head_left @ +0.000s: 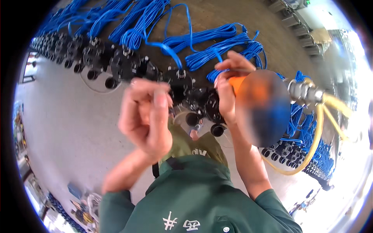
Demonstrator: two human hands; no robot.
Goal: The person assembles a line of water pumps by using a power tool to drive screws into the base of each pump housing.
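Right grip (pixel 227 87) is closed around the orange tool (pixel 248 93), its long axis running rightward to a metal fitting (pixel 305 92) and yellow hose (pixel 316 136) — the left hand (pixel 145 116), curled with fingertips pinched on nothing visible, hovers just beside, above the black valves (pixel 194 99).

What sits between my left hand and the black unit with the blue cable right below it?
Nothing visible does. The left hand hovers just left of the black unit; the right hand grips an orange tool to its right.
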